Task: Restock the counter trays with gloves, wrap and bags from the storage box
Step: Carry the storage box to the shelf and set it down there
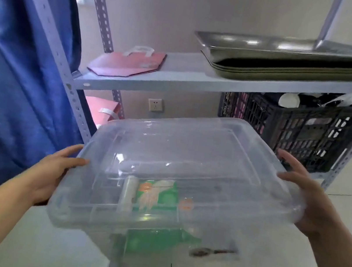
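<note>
A clear plastic storage box (190, 154) with its lid on hangs in the air in front of a metal shelf, tilted down toward me. My left hand (53, 174) grips its left end and my right hand (312, 198) grips its right end. Through the lid I see a green pack of gloves (158, 196) and a roll of clear wrap (127, 195) lying beside it. Stacked steel trays (297, 60) rest on the upper shelf at the right.
A grey metal shelf (179, 74) stands ahead. A pink bag (128, 63) lies on its left part. A black crate (298, 127) sits below at the right. Blue curtain (12, 84) hangs at the left. White tiled floor lies under the box.
</note>
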The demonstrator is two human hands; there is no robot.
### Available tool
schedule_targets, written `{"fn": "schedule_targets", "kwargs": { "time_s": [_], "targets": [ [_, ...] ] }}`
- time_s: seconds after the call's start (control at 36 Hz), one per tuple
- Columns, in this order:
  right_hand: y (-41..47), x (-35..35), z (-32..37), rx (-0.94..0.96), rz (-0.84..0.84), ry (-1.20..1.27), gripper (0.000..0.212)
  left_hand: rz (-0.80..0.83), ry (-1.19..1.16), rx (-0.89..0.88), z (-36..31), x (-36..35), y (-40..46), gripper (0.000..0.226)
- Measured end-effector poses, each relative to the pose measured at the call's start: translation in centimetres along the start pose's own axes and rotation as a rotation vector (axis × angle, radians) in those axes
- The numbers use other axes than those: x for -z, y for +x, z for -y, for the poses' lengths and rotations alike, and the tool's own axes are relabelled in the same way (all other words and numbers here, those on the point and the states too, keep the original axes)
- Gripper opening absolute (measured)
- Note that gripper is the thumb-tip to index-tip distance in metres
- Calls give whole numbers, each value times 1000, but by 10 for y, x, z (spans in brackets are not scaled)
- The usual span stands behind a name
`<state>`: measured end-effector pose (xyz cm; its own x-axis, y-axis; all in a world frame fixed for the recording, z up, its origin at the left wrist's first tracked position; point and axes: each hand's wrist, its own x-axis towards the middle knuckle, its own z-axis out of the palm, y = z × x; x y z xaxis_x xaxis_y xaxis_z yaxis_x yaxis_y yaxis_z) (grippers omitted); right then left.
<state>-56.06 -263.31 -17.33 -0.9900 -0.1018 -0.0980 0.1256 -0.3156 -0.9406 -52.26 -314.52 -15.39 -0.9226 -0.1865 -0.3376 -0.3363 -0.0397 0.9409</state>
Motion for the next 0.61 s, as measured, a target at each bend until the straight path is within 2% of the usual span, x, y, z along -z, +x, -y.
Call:
{"fn": "schedule_targets", "kwargs": {
  "time_s": [0.08,0.17,0.19,0.25,0.31,0.36,0.42,0.44,0.47,0.5,0.56,0.61],
  "targets": [
    [24,-17,15,63,-85,167,48,-28,-189,-167,-24,-13,1,37],
    [47,-36,15,82,-267,332,30,-168,-572,-185,-37,-24,13,34],
    [51,-45,11,73,-270,354,24,-207,-644,-167,-39,-29,18,32],
    [63,-60,-3,60,-242,365,30,-273,-712,-120,-36,-39,28,23],
    [77,-73,-20,112,-332,293,33,-368,-821,-88,-26,-48,37,16],
    [84,-85,-33,134,-460,175,56,-401,-952,-79,-15,-53,41,22],
    [85,-94,-45,156,-484,97,67,-325,-1016,-147,-3,-58,40,43],
    [82,-99,-52,178,-471,50,69,-300,-997,-164,3,-61,38,50],
    [80,-101,-59,203,-468,-11,72,-343,-957,-195,11,-67,35,44],
    [77,-103,-64,221,-471,-86,76,-460,-877,-257,22,-73,33,35],
    [72,-106,-75,260,-503,-259,91,-724,-551,-457,44,-88,25,54],
    [67,-106,-89,280,-545,-427,110,-768,-176,-725,65,-106,17,70]
  ]
}}
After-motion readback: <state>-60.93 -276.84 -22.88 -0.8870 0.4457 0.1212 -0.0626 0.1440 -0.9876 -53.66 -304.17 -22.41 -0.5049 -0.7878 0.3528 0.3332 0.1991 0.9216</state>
